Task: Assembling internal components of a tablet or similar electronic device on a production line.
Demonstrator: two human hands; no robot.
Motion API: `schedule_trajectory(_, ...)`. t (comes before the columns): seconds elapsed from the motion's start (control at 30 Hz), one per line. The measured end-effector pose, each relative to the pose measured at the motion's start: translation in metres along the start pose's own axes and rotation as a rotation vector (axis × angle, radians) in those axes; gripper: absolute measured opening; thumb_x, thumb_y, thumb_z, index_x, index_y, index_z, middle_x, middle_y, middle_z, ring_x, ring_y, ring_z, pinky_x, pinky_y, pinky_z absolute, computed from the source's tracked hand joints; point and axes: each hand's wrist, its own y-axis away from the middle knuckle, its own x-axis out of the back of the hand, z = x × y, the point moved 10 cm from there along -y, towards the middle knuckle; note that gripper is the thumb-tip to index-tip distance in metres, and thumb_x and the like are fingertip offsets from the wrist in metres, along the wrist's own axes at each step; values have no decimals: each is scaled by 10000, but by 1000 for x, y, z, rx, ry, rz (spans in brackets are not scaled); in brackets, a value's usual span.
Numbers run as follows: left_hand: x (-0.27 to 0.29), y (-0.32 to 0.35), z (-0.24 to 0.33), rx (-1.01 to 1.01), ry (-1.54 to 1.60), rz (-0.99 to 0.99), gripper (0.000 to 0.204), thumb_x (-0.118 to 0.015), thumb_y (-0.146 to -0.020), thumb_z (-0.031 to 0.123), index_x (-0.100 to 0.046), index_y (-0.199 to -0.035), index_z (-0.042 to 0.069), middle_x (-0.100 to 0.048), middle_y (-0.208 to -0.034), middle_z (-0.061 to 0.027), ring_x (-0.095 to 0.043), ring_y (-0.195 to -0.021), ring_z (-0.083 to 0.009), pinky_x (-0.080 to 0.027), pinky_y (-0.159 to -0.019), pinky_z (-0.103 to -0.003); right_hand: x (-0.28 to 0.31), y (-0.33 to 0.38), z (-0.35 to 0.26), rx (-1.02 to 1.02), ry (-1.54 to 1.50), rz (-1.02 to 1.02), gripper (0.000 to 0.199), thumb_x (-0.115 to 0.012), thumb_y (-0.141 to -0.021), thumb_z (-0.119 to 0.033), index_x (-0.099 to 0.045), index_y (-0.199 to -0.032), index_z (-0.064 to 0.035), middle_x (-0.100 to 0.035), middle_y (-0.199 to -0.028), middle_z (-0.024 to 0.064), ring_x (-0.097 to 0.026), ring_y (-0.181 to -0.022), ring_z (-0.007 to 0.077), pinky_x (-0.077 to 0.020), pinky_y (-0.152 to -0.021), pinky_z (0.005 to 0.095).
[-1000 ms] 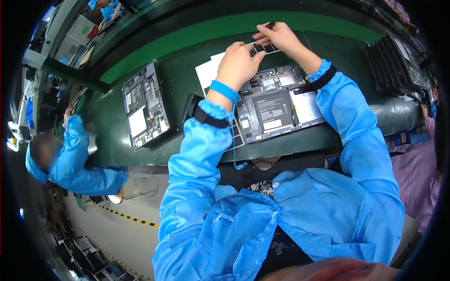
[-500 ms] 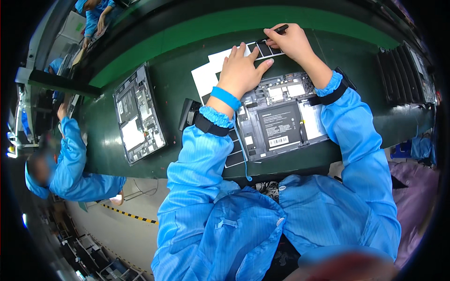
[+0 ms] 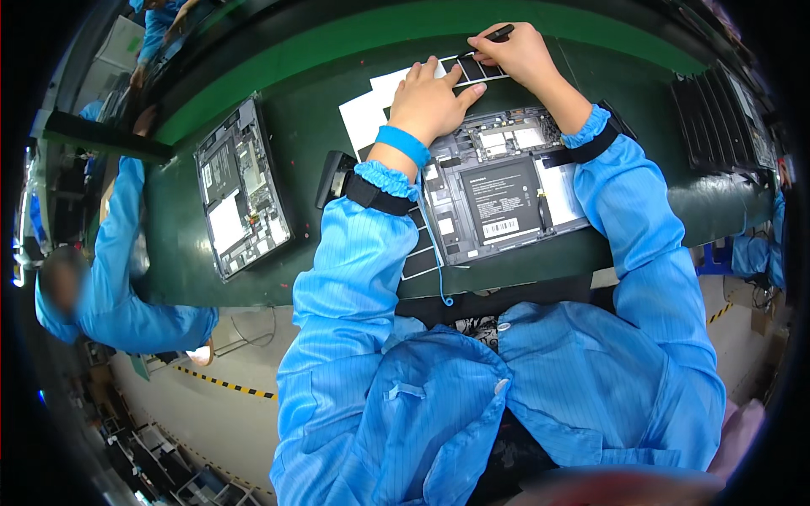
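Observation:
My left hand lies flat with fingers spread on white sheets, pressing them to the bench. One strip of black rectangular pieces on white backing runs out to the right from under its fingertips. A slim black pen-like tool is pinched in my right hand, its thin tip low over that strip; whether it is tweezers I cannot tell. Below both hands, closer to me, lies an opened laptop base with a black battery and circuit board exposed. Another black strip shows beside its left edge.
A second opened laptop base lies to the left on the green bench. Several dark panels stand in a row at the far right. A blue wrist cord hangs by my left sleeve. Co-workers in blue sit at the left.
The whole scene sits slightly higher and further left in the picture. My hands keep their hold on the sheets and tool. The purple clothing at the right has mostly gone from view.

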Motion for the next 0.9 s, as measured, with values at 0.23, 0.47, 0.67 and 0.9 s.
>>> schedule_trajectory(0.23, 7, 5, 0, 53, -29, -52, 634, -383, -867, 648, -519, -1310, 215, -339, -1437, -181, -256, -1343, -405, -252, -1081, -474, -3, 2, -5, -9, -89, -6, 203, -681, -814, -125, -661, -913, 51, -682, -785, 136, -686, -728, 175, -554, -633, 249)
schedule_trajectory(0.47, -1, 0, 0, 37, -32, -76, 618, -385, -856, 665, -522, -1306, 264, -287, -1471, -154, -156, -1358, -459, -240, -1064, -537, 6, 7, -5, -16, -313, 26, 184, -669, -823, -106, -659, -927, 46, -681, -828, 135, -686, -748, 192, -550, -647, 259)
schedule_trajectory(0.67, 30, 1, -15, 87, 170, 173, 465, -484, -873, 527, -670, -1094, 163, -408, -1361, -170, -294, -1274, -412, -301, -989, -537, 50, 31, -33, -123, -579, 109, 149, -686, -798, -121, -654, -850, 15, -672, -728, 134, -653, -614, 183, -522, -580, 259)
schedule_trajectory(0.9, 56, 39, 45, 110, 579, -16, 335, -571, -895, 304, -654, -904, -20, -626, -647, -68, -524, -509, -113, -414, -490, -270, 77, 110, 10, -269, -457, -16, 230, -657, -843, -185, -667, -967, 9, -686, -833, 126, -681, -769, 179, -515, -659, 219)
